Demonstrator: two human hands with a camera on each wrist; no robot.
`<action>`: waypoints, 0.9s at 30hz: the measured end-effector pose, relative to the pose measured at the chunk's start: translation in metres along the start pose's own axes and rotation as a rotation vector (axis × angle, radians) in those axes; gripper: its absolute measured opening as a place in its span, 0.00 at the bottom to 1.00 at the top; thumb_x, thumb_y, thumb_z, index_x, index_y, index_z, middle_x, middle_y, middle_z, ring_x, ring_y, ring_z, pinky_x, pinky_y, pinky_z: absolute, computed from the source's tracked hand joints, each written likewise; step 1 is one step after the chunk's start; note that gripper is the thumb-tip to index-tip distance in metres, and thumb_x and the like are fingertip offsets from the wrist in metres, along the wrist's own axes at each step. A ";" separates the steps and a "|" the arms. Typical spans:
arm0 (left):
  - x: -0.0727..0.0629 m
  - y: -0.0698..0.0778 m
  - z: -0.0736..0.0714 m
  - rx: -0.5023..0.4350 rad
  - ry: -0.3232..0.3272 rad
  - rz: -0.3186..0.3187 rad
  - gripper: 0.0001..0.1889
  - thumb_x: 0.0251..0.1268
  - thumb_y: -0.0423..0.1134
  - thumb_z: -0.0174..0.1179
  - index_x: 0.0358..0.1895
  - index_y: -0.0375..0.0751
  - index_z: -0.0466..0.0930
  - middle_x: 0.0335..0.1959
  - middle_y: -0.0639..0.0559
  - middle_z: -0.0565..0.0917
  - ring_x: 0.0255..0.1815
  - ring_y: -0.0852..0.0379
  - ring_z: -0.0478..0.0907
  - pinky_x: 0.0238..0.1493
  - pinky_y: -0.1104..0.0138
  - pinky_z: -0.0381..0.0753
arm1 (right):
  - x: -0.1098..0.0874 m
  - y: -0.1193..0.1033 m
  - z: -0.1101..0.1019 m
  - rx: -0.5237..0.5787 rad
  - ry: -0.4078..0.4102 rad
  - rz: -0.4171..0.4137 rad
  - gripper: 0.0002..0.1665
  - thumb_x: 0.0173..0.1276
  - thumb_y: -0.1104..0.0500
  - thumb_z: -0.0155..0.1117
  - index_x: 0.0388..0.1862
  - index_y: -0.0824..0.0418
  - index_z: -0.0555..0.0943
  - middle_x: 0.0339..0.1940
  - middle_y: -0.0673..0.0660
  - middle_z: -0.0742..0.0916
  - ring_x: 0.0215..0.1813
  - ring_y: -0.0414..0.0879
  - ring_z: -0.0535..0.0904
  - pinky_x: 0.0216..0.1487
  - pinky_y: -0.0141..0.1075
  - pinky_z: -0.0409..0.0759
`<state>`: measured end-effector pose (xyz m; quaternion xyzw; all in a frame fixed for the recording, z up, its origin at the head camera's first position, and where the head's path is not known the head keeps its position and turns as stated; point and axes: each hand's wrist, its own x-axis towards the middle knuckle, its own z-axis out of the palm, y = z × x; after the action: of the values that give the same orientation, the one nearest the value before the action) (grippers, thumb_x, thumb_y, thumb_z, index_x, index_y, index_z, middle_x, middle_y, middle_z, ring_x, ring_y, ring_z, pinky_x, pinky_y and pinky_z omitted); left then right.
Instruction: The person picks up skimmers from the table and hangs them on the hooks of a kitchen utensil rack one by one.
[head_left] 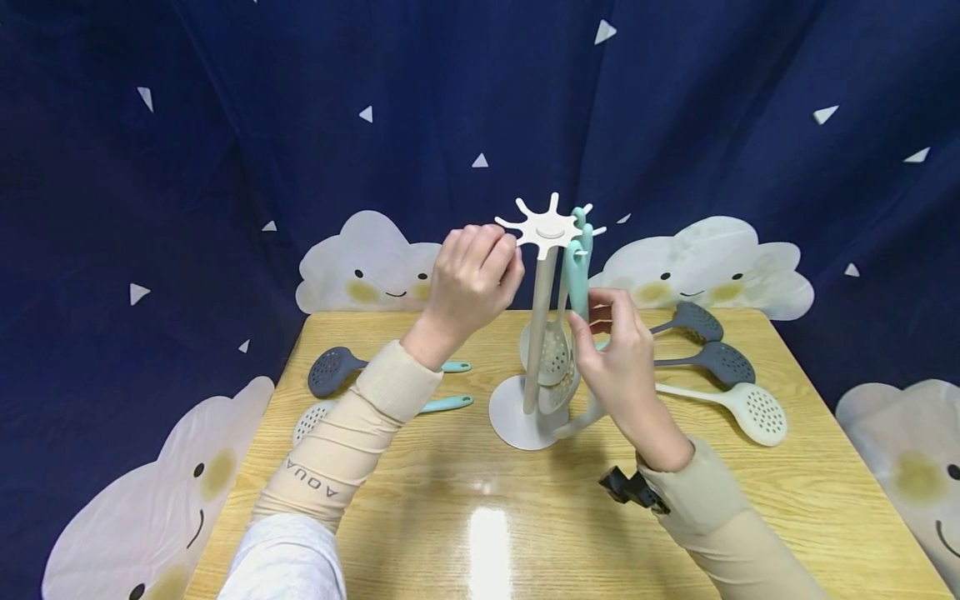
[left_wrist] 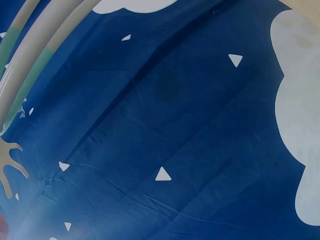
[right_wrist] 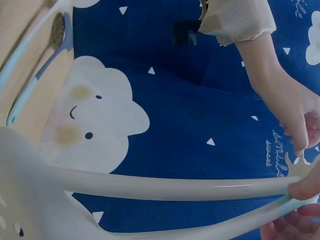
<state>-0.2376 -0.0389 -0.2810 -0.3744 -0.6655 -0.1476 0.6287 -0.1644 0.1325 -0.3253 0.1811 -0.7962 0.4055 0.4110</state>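
Observation:
A white utensil rack [head_left: 550, 225], with hooked arms radiating from its top, stands on a round base [head_left: 517, 421]. My left hand [head_left: 476, 267] pinches the end of one hook at the rack's left side; the right wrist view also catches this left hand [right_wrist: 297, 107]. On the right side of the rack hang several skimmers with teal handles, their pale perforated heads [head_left: 555, 354] low beside the post. My right hand [head_left: 618, 350] grips the front skimmer's teal handle [head_left: 577, 279] below its hook, thumb in front. Close up, a pale skimmer head [right_wrist: 20, 185] fills the right wrist view's lower left.
To the right lie two dark skimmers [head_left: 726, 364] and a cream skimmer [head_left: 759, 414]. Another dark skimmer [head_left: 330, 371] and a pale one [head_left: 309, 421] lie left, partly behind my left forearm. A navy curtain [head_left: 420, 100] with cloud prints hangs behind the wooden table [head_left: 420, 517].

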 end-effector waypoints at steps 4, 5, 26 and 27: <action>0.000 0.000 0.000 0.004 -0.001 -0.002 0.03 0.55 0.30 0.52 0.28 0.33 0.74 0.27 0.45 0.75 0.25 0.48 0.71 0.25 0.63 0.69 | -0.001 0.000 0.003 0.003 0.006 0.009 0.14 0.55 0.72 0.63 0.40 0.74 0.72 0.31 0.66 0.81 0.31 0.54 0.80 0.30 0.40 0.80; -0.001 0.001 0.000 0.006 -0.002 -0.003 0.04 0.56 0.30 0.51 0.28 0.33 0.74 0.27 0.45 0.75 0.25 0.48 0.71 0.25 0.63 0.69 | -0.001 0.000 0.003 0.002 0.006 0.012 0.14 0.55 0.72 0.63 0.40 0.74 0.72 0.31 0.66 0.81 0.31 0.54 0.80 0.30 0.40 0.80; -0.001 0.001 0.002 0.016 0.002 -0.013 0.07 0.59 0.31 0.48 0.29 0.33 0.74 0.27 0.46 0.75 0.25 0.49 0.71 0.25 0.64 0.69 | 0.000 0.002 0.010 0.086 -0.012 0.067 0.15 0.56 0.70 0.63 0.41 0.74 0.71 0.34 0.65 0.81 0.31 0.52 0.81 0.31 0.39 0.81; -0.001 0.001 0.002 0.015 0.002 -0.013 0.07 0.59 0.31 0.48 0.29 0.33 0.74 0.27 0.46 0.75 0.25 0.49 0.71 0.25 0.64 0.69 | 0.000 0.002 0.011 0.089 -0.014 0.072 0.15 0.56 0.70 0.63 0.41 0.73 0.71 0.34 0.65 0.81 0.31 0.52 0.81 0.32 0.39 0.81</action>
<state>-0.2383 -0.0378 -0.2828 -0.3653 -0.6684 -0.1472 0.6309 -0.1710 0.1253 -0.3297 0.1731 -0.7862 0.4538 0.3821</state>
